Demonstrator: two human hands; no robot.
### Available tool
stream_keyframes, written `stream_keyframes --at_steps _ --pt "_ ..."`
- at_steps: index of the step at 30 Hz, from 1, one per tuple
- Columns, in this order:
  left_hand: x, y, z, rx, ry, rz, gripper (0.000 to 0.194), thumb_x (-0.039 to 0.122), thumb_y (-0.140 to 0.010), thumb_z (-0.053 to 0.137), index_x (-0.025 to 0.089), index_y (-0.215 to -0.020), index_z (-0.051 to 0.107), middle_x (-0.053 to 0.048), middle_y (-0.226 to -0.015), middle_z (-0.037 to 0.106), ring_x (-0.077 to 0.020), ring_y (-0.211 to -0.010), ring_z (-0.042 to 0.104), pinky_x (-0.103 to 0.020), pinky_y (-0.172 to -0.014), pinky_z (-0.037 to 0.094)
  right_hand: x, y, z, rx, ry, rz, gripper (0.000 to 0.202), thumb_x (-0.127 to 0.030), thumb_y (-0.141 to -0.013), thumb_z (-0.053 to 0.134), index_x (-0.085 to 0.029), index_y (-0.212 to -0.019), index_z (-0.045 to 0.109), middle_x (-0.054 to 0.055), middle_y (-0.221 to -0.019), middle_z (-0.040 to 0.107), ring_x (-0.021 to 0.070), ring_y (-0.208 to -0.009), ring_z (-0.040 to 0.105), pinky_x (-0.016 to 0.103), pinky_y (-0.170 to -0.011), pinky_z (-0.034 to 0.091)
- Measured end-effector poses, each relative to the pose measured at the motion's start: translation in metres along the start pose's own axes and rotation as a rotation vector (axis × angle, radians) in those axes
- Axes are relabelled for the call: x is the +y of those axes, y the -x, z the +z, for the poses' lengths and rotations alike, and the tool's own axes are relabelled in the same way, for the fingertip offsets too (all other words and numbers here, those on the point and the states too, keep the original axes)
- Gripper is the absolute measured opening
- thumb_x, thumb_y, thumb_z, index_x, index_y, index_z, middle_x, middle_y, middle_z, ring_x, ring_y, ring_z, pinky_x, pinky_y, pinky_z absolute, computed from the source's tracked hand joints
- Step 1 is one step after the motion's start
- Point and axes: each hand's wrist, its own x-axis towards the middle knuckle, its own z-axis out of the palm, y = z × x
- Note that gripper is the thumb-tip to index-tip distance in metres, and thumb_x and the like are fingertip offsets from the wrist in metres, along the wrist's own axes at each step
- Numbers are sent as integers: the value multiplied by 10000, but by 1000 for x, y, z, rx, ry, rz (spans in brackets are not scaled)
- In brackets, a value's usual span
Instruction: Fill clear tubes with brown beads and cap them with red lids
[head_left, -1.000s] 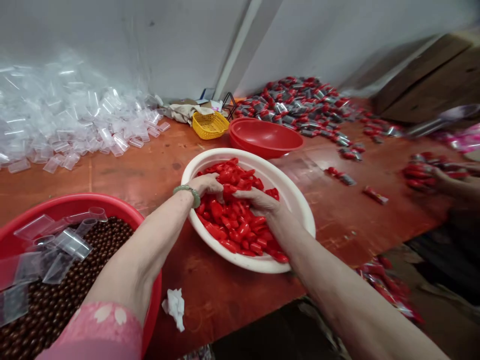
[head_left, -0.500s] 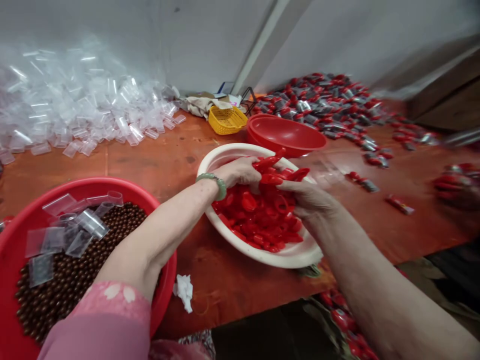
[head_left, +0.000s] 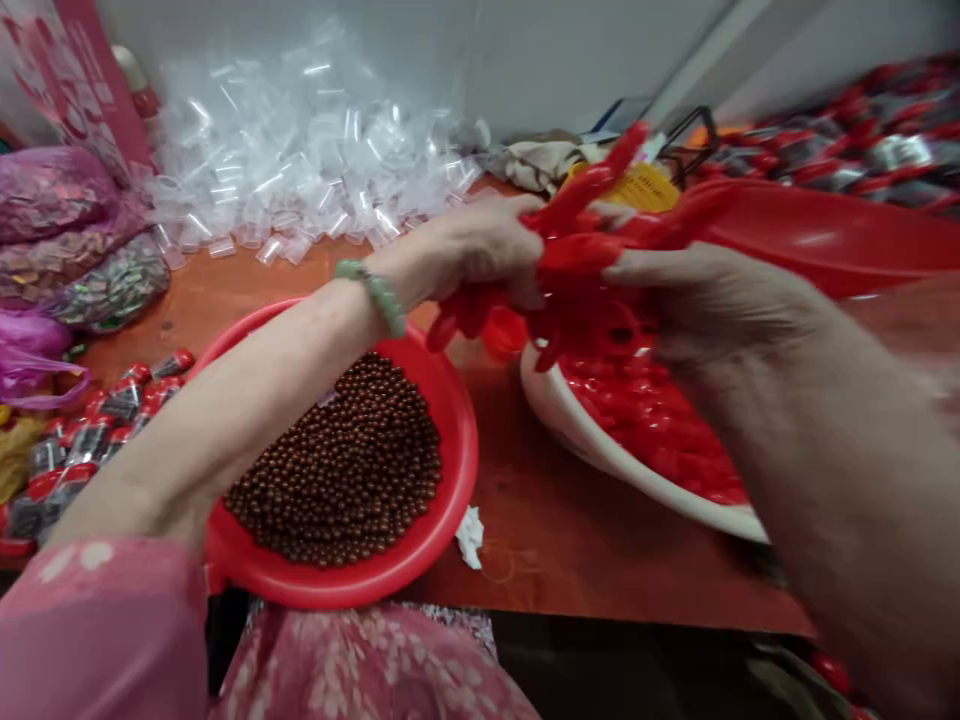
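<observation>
A bunch of glossy red plastic pieces (head_left: pixel 581 270) is clutched between my two hands, raised above the left rim of a cream basin (head_left: pixel 637 475). My left hand (head_left: pixel 491 245), with a green bead bracelet at the wrist, grips the bunch from the left. From the right, my right hand (head_left: pixel 720 300) closes round the same pieces, thumb along the top. More red pieces (head_left: pixel 645 420) fill the basin below. Left of it stands a red basin (head_left: pixel 450 480) of small brown balls (head_left: pixel 352 460), partly covered by my left forearm.
Clear plastic sleeves (head_left: pixel 300 160) are heaped along the wall. Red-capped filled packs (head_left: pixel 90 430) lie at the left, and more (head_left: pixel 862 140) at the back right. A red bowl (head_left: pixel 825 230), a yellow basket (head_left: pixel 637 188), pink bags (head_left: pixel 60 190) and a crumpled tissue (head_left: pixel 470 537) are around.
Both hands have lifted red pieces out of the cream basin and carried them left toward the red basin. The view has swung left, bringing bags and filled packs into sight.
</observation>
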Motion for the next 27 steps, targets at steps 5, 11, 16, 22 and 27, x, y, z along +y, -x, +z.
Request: stream_keyframes --at_steps 5,11,16,22,27 --pt "-60 75 -36 178 128 -90 641 -101 -607 576 160 -1192 595 14 -701 698 -112 -566 638 -222 -587 529 28 -22 83 -267 -230 98 499 -249 -622 788 -261 -1086 606 18 -1087 724 222 -938 697 402 -909 536" --pt "-121 112 -30 317 418 -131 676 -78 -569 628 168 -1196 576 -24 -792 736 -120 -591 648 -242 -608 543 51 -18 120 -377 -165 274 737 -200 -550 826 -241 -1221 522 58 -1180 681 257 -1115 628 468 -1035 445" --pt "-139 121 -24 328 439 -170 567 28 -618 681 167 -1159 580 -10 -758 726 -98 -534 612 -217 -562 517 58 -12 130 -303 36 347 789 -211 -551 829 -235 -1251 467 61 -1202 662 255 -1147 603 458 -1070 414" --pt "-143 110 -20 268 402 -281 497 -4 -617 607 151 -1088 615 9 -662 704 -89 -454 572 -211 -531 505 61 -10 133 -310 29 415 531 -236 -598 799 -229 -1076 567 19 -995 717 236 -963 673 448 -976 488" --pt "-150 101 -15 130 399 -407 462 -67 -550 542 108 -962 656 14 -501 642 -124 -396 559 -232 -464 498 67 -1 131 -357 3 570 293 -283 -634 772 -199 -891 662 30 -850 744 234 -826 699 428 -885 539"
